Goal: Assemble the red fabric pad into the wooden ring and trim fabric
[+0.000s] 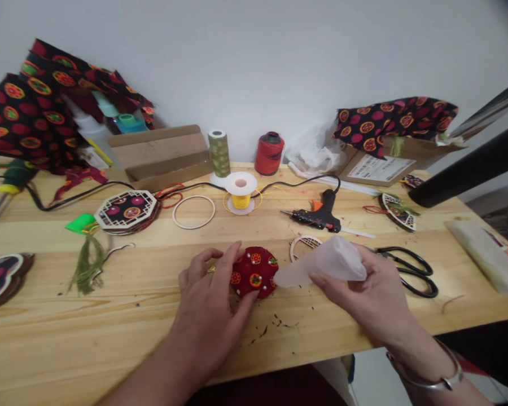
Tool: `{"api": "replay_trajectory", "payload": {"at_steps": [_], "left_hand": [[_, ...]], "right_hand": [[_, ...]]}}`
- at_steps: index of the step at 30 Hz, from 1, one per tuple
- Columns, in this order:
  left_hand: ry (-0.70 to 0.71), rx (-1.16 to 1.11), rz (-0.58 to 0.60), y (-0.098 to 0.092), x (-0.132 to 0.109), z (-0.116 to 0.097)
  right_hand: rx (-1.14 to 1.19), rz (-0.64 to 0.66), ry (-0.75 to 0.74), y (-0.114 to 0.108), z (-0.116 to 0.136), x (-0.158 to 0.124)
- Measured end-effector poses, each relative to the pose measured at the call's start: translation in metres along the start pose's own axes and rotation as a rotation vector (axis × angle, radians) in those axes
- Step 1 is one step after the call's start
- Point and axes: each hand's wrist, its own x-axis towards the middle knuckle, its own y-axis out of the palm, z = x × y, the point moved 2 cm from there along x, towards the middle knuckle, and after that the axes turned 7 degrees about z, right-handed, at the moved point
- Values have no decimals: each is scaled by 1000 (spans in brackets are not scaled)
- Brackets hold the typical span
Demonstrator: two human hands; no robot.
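A small round piece covered in dark red patterned fabric with pearl-like beads (254,272) lies on the wooden table (110,316). My left hand (209,304) rests on its left edge, thumb and fingers pinching and steadying it. My right hand (370,296) grips a white squeeze bottle (322,264) tilted so its tip points at the fabric piece's right edge. A silver bangle (432,376) sits on my right wrist.
Black scissors (410,272) and a glue gun (317,216) lie to the right. A yellow cord spool (241,193), a wooden ring (193,211), olive (219,151) and red (269,153) thread cones, a fabric-covered frame (126,211), a green tassel (87,259) and cardboard boxes stand behind.
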Motion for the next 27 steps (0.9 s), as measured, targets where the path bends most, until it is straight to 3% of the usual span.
{"api": "replay_trajectory", "payload": {"at_steps": [10, 20, 27], "left_hand": [[-8, -2, 19, 1, 0, 1], [3, 1, 7, 0, 0, 0], [-9, -7, 6, 0, 1, -1]], "right_hand": [[17, -129, 20, -5, 0, 1], [-22, 37, -29, 2, 4, -2], [-43, -32, -7, -2, 0, 1]]}}
